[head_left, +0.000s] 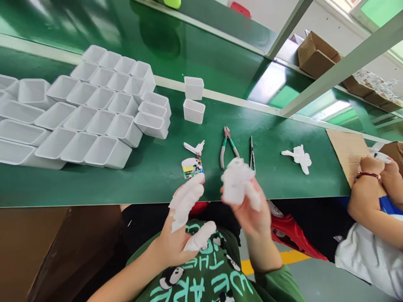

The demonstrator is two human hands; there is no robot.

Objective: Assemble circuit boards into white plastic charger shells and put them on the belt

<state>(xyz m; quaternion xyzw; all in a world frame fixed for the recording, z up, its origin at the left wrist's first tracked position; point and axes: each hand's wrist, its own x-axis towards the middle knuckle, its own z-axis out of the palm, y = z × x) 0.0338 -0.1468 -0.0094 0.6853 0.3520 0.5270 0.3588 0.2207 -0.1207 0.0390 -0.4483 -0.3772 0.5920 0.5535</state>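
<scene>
Right hand (250,214) partly hidden behind blurred white piece (234,184), leftmost bins (16,152) cropped by edge, co-worker (369,251) cropped at right

White finger covers (185,205) go with a green, mint-lettered panda shirt (214,268).

I wear the camera on my head, and it looks forward and steeply down, over the printed shirt (201,272) on my chest at the near side. My left hand (173,243) and right hand (252,214) lie close below it, near the middle. The wide view crosses the green table (151,184), taking in white tubs (103,98) on the left, another person's arms (367,193) on the right, and a slanting metal bar (340,65) on the far right.
</scene>
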